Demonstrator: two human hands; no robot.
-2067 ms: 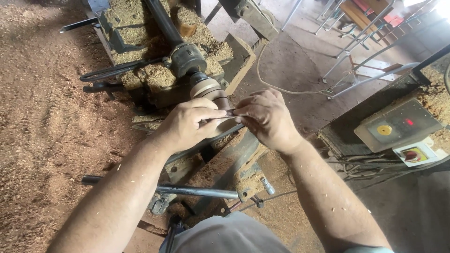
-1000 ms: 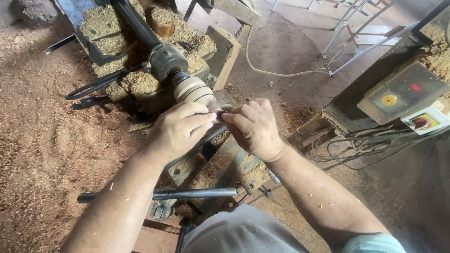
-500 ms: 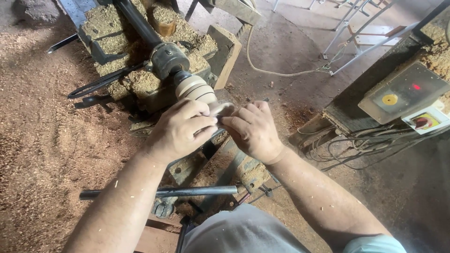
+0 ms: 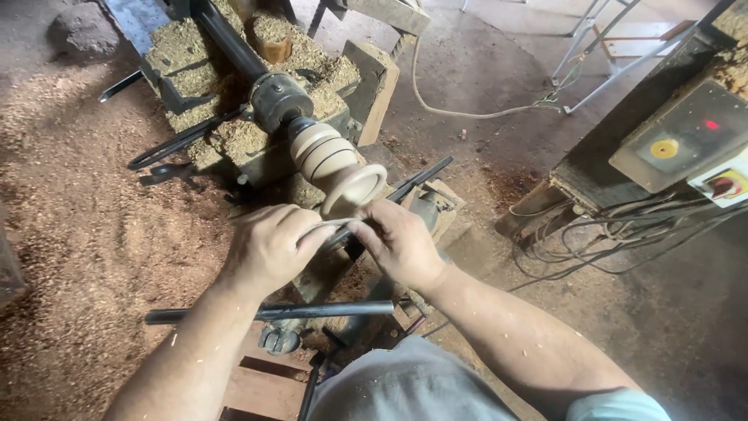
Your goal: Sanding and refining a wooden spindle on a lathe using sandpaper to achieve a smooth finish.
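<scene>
At lathe centre, turned wood piece sits on spindle, already shaped and grooved. My left hand and right hand clamp thin strip between them, under flared rim. Sawdust everywhere; finishing seems left.

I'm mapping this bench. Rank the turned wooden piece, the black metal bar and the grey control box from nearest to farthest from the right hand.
1. Turned wooden piece: just above the right hand.
2. Black metal bar: below, across the forearms.
3. Grey control box: far right.
</scene>
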